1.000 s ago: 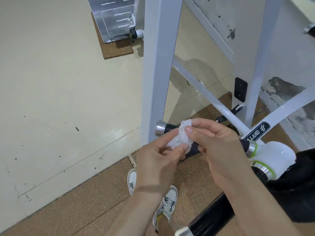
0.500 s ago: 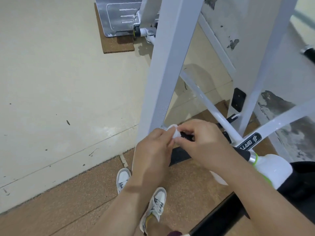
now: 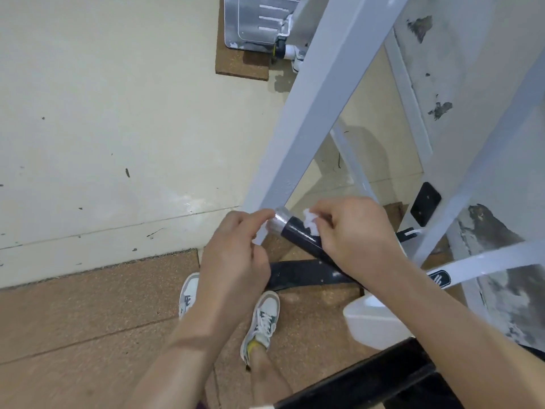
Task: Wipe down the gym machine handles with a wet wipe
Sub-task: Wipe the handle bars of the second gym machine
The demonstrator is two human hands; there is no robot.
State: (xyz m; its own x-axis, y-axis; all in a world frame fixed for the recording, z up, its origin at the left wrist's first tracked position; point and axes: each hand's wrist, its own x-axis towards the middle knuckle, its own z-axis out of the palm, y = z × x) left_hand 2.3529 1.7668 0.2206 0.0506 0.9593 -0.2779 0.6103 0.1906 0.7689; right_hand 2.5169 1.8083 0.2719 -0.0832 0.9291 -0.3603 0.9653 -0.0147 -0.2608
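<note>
Head view, looking down: right hand (image 3: 356, 240) curled over the black handle (image 3: 299, 236), fingertips pinching a crumpled white wet wipe (image 3: 310, 222) against its upper side, just behind the chrome end cap (image 3: 279, 219). Left hand (image 3: 236, 258) close beside, fingers (image 3: 262, 215) curled, index tip touching the cap; grip or mere touch, cannot tell. Handle slanting before the white frame post (image 3: 318, 107), above sneakers (image 3: 264, 317) on cork floor (image 3: 88, 305).

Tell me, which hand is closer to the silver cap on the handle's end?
Left. The left hand has its fingertips at the silver cap; the right hand sits further along the black handle, pinching the wet wipe.
</note>
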